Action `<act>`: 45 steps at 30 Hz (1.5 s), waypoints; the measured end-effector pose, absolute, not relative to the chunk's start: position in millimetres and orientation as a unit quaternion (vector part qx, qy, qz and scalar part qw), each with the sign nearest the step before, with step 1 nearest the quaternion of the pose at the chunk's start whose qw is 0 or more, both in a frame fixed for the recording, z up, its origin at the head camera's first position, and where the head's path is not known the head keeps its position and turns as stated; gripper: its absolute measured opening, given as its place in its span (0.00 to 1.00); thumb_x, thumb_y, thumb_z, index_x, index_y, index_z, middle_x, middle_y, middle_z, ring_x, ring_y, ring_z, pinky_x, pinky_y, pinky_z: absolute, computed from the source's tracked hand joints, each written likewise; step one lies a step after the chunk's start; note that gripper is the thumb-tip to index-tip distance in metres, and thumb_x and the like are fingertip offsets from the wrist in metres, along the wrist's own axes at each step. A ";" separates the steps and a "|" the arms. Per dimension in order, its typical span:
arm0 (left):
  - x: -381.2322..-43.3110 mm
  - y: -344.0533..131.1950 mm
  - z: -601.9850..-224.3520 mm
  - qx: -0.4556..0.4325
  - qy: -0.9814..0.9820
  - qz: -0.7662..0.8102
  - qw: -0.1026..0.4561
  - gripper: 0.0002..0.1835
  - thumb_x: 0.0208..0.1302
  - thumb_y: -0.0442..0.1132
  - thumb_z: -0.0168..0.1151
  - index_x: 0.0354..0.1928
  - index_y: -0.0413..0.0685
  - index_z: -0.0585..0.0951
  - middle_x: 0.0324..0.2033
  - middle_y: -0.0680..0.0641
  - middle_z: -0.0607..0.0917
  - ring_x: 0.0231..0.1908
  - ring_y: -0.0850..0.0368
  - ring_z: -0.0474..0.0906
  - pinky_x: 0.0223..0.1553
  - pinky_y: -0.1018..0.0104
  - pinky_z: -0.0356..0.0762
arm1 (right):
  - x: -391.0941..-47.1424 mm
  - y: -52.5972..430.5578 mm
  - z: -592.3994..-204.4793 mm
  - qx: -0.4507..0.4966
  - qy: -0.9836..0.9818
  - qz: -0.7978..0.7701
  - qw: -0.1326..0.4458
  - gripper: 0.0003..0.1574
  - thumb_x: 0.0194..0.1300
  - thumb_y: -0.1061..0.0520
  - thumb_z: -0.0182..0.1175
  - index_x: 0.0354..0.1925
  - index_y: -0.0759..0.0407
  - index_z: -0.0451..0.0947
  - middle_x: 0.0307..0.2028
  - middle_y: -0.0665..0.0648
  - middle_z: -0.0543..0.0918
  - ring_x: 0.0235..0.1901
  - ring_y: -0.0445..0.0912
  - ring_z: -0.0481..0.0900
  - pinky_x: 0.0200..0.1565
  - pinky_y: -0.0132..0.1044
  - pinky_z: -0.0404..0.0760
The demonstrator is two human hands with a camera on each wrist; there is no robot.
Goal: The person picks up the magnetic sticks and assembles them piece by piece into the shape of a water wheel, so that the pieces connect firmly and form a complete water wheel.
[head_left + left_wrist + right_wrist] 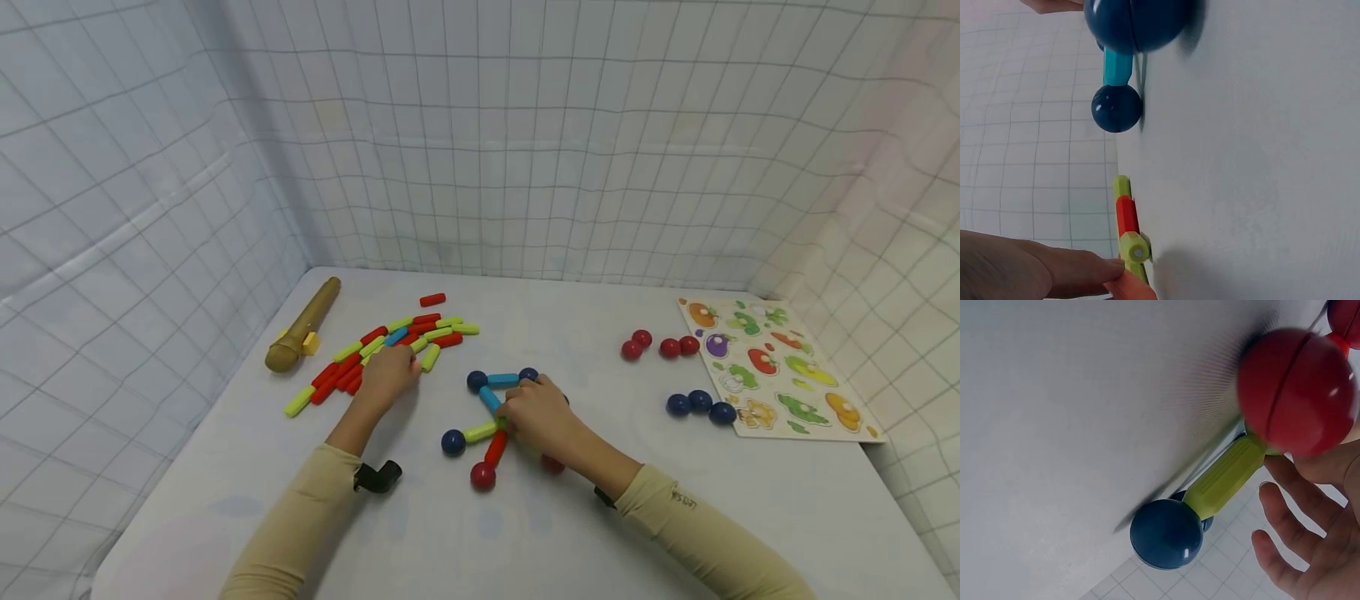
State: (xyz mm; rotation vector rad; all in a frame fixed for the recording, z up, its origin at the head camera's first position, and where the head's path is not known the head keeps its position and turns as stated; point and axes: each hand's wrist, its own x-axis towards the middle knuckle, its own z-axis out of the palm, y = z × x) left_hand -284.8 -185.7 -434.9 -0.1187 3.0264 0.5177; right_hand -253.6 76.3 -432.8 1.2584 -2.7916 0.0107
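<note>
My left hand (390, 375) is at the right edge of a pile of red, yellow-green and blue magnetic rods (348, 362). In the left wrist view its fingertips meet beside a yellow-green rod (1138, 250); whether they hold one is unclear. My right hand (543, 421) grips the middle of a ball-and-rod model, its grasp partly hidden. The model has blue rods (502, 379), a yellow-green rod (481, 432), a red rod (495, 448), blue balls (453, 442) and red balls (483, 477). In the right wrist view, a red ball (1297, 390) covers part of the fingers (1285, 519).
Loose red balls (642, 338) and blue balls (701, 402) lie to the right, beside a board with vegetable pictures (787, 367). At the back left is a gold-coloured stick with a rounded end (303, 325), by yellow blocks (311, 342). A lone red rod (432, 300) lies behind the pile.
</note>
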 end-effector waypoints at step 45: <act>-289.4 -117.8 -432.2 -0.001 0.961 0.224 0.160 0.17 0.59 0.52 0.68 0.41 0.46 0.88 0.31 0.50 0.85 0.32 0.55 0.75 0.28 0.69 0.70 | -253.1 76.2 -438.8 0.427 -0.903 0.017 0.054 0.13 0.54 0.52 0.73 0.40 0.45 0.89 0.33 0.47 0.86 0.38 0.42 0.81 0.45 0.43 0.74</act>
